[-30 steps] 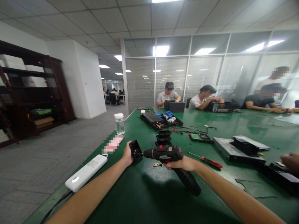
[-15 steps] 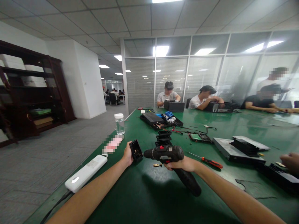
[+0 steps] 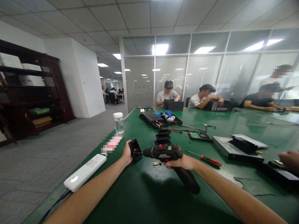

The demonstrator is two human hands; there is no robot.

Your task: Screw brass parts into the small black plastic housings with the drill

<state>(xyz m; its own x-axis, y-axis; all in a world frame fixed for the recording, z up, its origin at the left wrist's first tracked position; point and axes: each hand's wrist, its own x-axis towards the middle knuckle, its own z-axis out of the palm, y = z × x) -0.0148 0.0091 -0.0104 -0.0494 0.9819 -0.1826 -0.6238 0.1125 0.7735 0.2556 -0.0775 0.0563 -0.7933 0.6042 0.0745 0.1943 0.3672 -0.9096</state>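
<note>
Both forearms stretch out over the green table (image 3: 144,199). The left hand (image 3: 126,153) stands on edge, fingers wrapped behind a small black open plastic housing (image 3: 135,149), gripping it and propping it upright with its hollow side facing right. The right hand (image 3: 182,162) is clenched round the black cordless drill-driver (image 3: 171,160), the handle slanting down toward the person, the barrel lying level and pointing left. The drill's nose sits right at the housing's mouth; whether the bit touches inside is too small to tell.

Just below the drill's barrel, a tiny brass-coloured piece (image 3: 155,163) lies on the table. Just beyond the drill, three more black housings (image 3: 163,137) sit in a row running away from it. To the drill's right lies a red-handled screwdriver (image 3: 207,159), and farther right a flat grey metal case (image 3: 233,150). Left of the housing, a white power strip (image 3: 85,172) rests at the table's edge, with a clear plastic bottle (image 3: 119,123) farther back. Another person's hand (image 3: 289,156) shows at the far right, well apart from the drill.
</note>
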